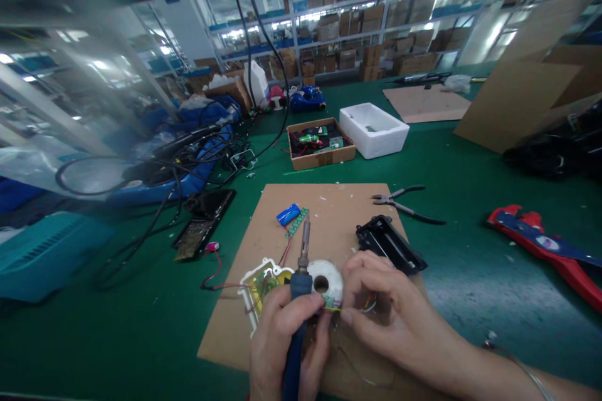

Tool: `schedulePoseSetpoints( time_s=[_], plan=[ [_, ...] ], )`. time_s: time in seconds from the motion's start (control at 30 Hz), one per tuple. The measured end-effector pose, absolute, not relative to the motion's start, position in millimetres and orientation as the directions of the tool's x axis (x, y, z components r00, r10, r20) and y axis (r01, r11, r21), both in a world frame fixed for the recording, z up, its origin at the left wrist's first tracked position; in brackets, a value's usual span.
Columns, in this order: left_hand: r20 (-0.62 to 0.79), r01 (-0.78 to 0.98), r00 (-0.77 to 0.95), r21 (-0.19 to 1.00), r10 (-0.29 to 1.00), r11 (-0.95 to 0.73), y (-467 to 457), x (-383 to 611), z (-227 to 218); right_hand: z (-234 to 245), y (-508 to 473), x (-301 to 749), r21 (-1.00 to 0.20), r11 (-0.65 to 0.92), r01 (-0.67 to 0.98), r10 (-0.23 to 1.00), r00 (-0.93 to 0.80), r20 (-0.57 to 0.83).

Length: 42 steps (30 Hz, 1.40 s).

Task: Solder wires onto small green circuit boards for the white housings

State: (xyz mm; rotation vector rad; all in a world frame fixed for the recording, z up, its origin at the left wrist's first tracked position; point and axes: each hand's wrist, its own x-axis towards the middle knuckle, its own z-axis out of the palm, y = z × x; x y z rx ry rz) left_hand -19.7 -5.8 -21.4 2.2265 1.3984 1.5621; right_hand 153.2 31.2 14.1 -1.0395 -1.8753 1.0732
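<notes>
The left hand (pixel 282 338) is closed in a fist around the blue handle of a soldering iron (pixel 303 257). The iron stands nearly upright over the near part of the cardboard sheet (pixel 338 213), w/ its metal tip pointing away from the person. The right hand (pixel 380 307) is half closed; its thumb & forefinger pinch a small green board (pixel 332 307) w/ thin wires. This board is near the near edge of the sheet, just beside the left hand's fingers. Directly behind the board, also on the sheet, lies a white solder spool (pixel 324 276), touching or almost touching the iron's handle. On the sheet's left near side is a white plastic case (pixel 261 282) w/ electronics inside & red wires going off the edge. Around the middle of the sheet lie a blue battery (pixel 288 213) & a green strip (pixel 297 222), side by side. A black plastic part (pixel 390 244) hangs over the sheet's right edge, and pliers (pixel 404 200) lie just off its far right corner. Beyond the far edge, well apart, stand an open cardboard box (pixel 320 144) & a white foam box (pixel 374 130).
</notes>
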Motion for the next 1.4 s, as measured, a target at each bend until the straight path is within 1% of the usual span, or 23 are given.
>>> schedulePoseSetpoints(
  time_s=[0.13,0.27,0.33,0.43,0.53,0.6,0.9,0.97,1.07,1.17,1.4],
  plan=[
    [0.703,0.610,-0.005,0.566,0.711,-0.555,-5,-17,-22,13,32,153,-0.899,0.352,0.262,0.900,-0.360,0.247],
    [0.700,0.610,-0.011,0.571,0.714,-0.549,-6,-15,-20,12,30,157,-0.888,0.383,0.253,0.887,-0.369,0.278],
    [0.698,0.612,-0.003,0.568,0.716,-0.550,-6,-15,-19,10,29,157,-0.859,0.413,0.304,0.879,-0.378,0.290],
    [0.705,0.602,-0.002,0.568,0.710,-0.562,-6,-15,-20,7,28,152,-0.780,0.500,0.377,0.851,-0.379,0.363],
    [0.706,0.608,-0.017,0.570,0.708,-0.553,-5,-15,-21,3,30,148,-0.711,0.570,0.411,0.820,-0.347,0.456],
    [0.701,0.608,-0.018,0.574,0.713,-0.549,-5,-15,-21,1,31,146,-0.691,0.589,0.420,0.808,-0.332,0.487],
    [0.711,0.583,0.022,0.562,0.703,-0.586,-7,-16,-22,-1,28,143,-0.667,0.595,0.449,0.803,-0.286,0.523],
    [0.718,0.584,0.029,0.552,0.695,-0.595,-6,-18,-23,0,29,142,-0.661,0.612,0.435,0.789,-0.270,0.552],
    [0.742,0.594,0.078,0.501,0.665,-0.629,-4,-21,-24,2,31,140,-0.660,0.647,0.383,0.762,-0.294,0.577],
    [0.752,0.602,0.122,0.463,0.648,-0.650,-2,-23,-24,2,32,139,-0.671,0.641,0.373,0.768,-0.311,0.561],
    [0.744,0.599,0.098,0.486,0.661,-0.636,-3,-23,-17,-1,32,141,-0.683,0.631,0.369,0.776,-0.331,0.538]
  ],
)
